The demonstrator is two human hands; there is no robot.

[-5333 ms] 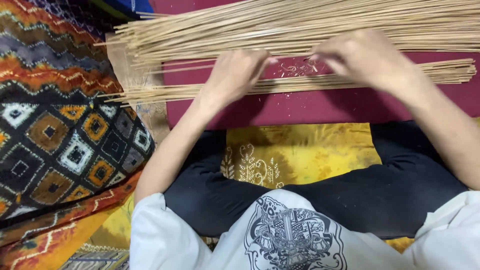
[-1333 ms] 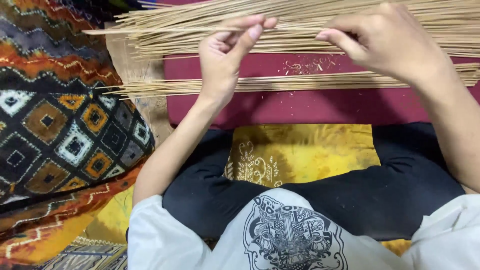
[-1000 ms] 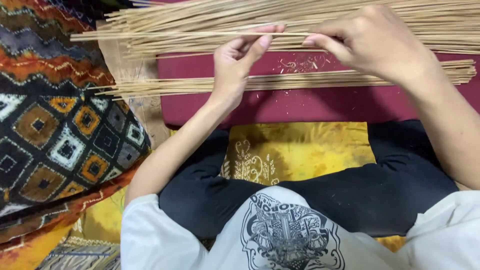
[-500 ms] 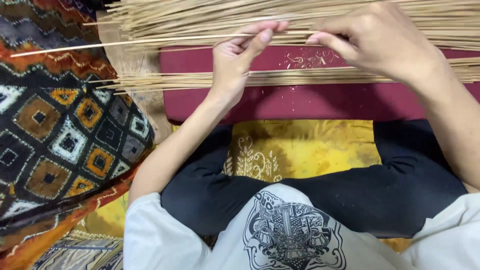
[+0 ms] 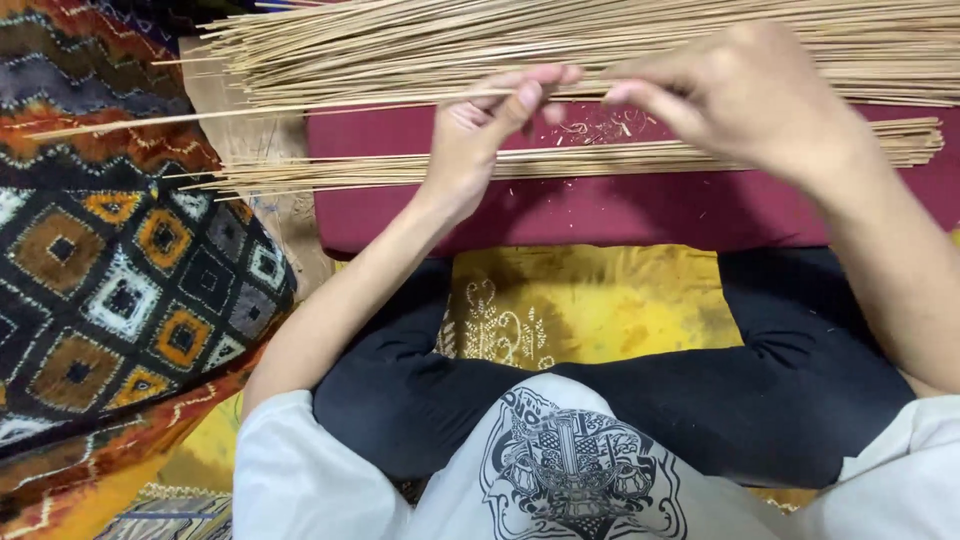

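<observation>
Since half a second ago the single thin stick [image 5: 250, 110] has slid a little further out to the left, its free tip now lying over the patterned blanket [image 5: 110, 280], while both hands have barely shifted. The left hand [image 5: 480, 130] pinches this stick between thumb and fingertips, fingers pressed together on it just below the big loose pile of sticks [image 5: 560, 45]. The right hand [image 5: 740, 95] is curled, its fingertips closed together close to the left hand's; whether they also grip the same stick I cannot tell, since the fingers hide that stretch.

From the left pinch the stick runs far out to the left, almost level, apart from the pile above it. Holding it near one end seems to let it be drawn clear of the others, so it separates from the mass rather than dragging neighbours along.

Just below both hands lies a flatter, tidier row of sticks [image 5: 620, 160] on the maroon cushion [image 5: 620, 210], parallel to the held one, its ends roughly even. Small splinters and dust [image 5: 600, 128] sit on the cushion right under the fingertips. Nearer the body, below the grip, are the person's crossed dark-trousered legs [image 5: 780, 400] with yellow cloth [image 5: 590, 305] between them.
</observation>
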